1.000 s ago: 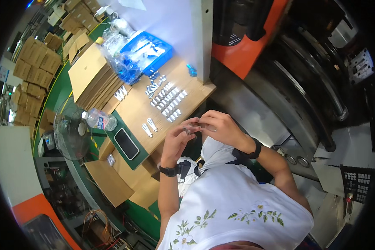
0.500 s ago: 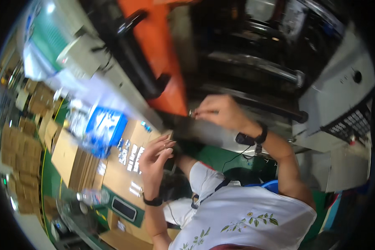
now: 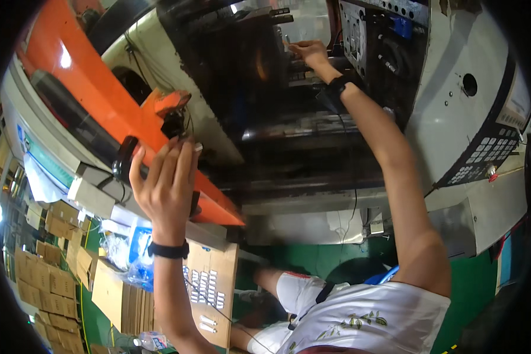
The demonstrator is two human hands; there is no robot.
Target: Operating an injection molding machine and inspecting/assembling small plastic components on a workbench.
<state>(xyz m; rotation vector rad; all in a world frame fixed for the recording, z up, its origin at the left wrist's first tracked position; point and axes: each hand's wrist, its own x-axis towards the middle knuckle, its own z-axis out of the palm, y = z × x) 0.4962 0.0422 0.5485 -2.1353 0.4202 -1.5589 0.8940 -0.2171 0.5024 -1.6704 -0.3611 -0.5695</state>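
My left hand (image 3: 165,186) is raised in front of the orange machine door (image 3: 115,100), close to its black handle (image 3: 125,158). Its thumb and forefinger are closed on a small pale metal piece (image 3: 198,147), while the little finger sticks out to the side. My right hand (image 3: 311,53) reaches deep into the dark opening of the machine, beside the metal mould block (image 3: 354,35). The fingertips there pinch a small shiny metal piece (image 3: 287,40), whose exact kind is too small to tell. Both wrists wear black bands, and a thin cable hangs from the right one.
A control panel with keys (image 3: 478,156) and a red button (image 3: 492,173) stands at the right. Lower left, a board (image 3: 221,336) carries rows of small white parts (image 3: 205,286), near a blue bin (image 3: 140,245) and cardboard boxes (image 3: 41,271). Metal bars (image 3: 289,133) cross the machine.
My right hand has moved forward into the machine opening. My left hand has risen from above the board to near the door handle. The view has shifted toward the machine.
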